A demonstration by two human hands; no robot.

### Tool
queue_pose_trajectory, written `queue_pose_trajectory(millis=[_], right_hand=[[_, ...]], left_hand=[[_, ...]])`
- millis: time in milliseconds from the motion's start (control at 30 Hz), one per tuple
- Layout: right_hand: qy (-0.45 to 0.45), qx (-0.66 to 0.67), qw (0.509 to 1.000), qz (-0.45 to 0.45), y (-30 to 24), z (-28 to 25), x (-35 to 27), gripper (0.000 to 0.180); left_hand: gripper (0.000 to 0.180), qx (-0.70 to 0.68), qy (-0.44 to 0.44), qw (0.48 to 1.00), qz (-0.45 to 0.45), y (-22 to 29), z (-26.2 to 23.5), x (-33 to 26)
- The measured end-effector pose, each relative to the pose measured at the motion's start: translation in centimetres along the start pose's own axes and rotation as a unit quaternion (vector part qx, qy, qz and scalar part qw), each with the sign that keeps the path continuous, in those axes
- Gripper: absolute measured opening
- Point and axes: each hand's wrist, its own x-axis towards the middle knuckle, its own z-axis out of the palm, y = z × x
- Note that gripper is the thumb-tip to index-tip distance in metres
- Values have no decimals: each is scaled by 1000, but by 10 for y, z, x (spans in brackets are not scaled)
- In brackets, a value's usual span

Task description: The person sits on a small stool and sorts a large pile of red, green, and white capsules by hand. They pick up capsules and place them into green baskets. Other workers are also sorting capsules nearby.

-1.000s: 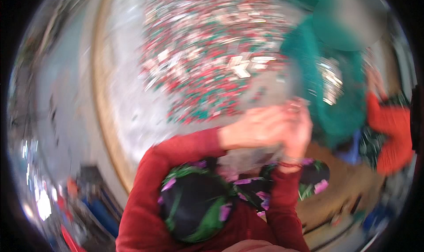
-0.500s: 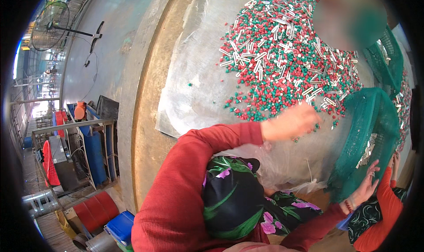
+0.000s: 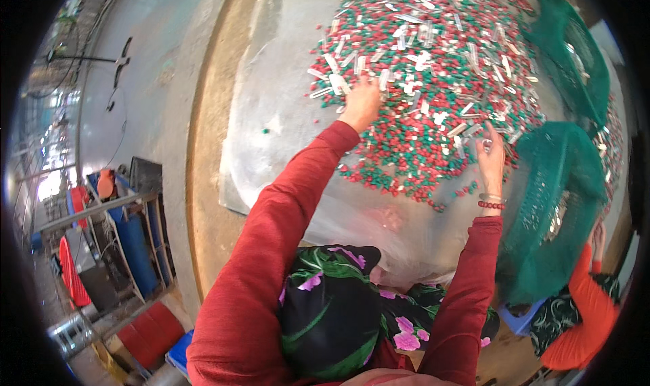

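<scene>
My left hand (image 3: 363, 104) reaches into a broad pile of small red and green pieces (image 3: 420, 125) mixed with white strips (image 3: 421, 60). Its fingers are closed at the pile's left part, where bright white strips (image 3: 338, 83) show at the fingertips, seemingly in their grasp. My right hand (image 3: 491, 157), with a red bead bracelet (image 3: 491, 205) at the wrist, is over the pile's near right part. Its thumb and fingers bend together around something small and pale, too unclear to name. Clear plastic sheeting (image 3: 271, 159) lies under the pile.
A green mesh basket (image 3: 552, 183) stands right of my right hand, with a second green mesh basket (image 3: 572, 61) behind it. Another person's orange sleeve (image 3: 583, 311) is at the lower right. A raised ledge (image 3: 203, 135) runs along the left; a red drum (image 3: 150, 328) stands beyond it.
My left hand has moved forward and left into the pile. My right hand has come from beside the near green basket to the pile. The view has shifted slightly.
</scene>
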Motion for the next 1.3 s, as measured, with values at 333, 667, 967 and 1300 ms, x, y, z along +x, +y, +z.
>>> queue_pose_trajectory(millis=[333, 667, 967, 1300], right_hand=[[-152, 554, 789, 217, -117, 90, -19, 41], [22, 592, 772, 230, -99, 54, -56, 25], [92, 571, 795, 182, -98, 32, -93, 21], [178, 588, 749, 247, -92, 10, -102, 7]], left_hand=[[25, -675, -272, 678, -102, 13, -57, -39], [24, -580, -316, 751, 10, 65, -44, -46], [50, -560, -370, 741, 4, 106, -53, -77], [26, -639, -332, 694, -6, 115, -49, -88]])
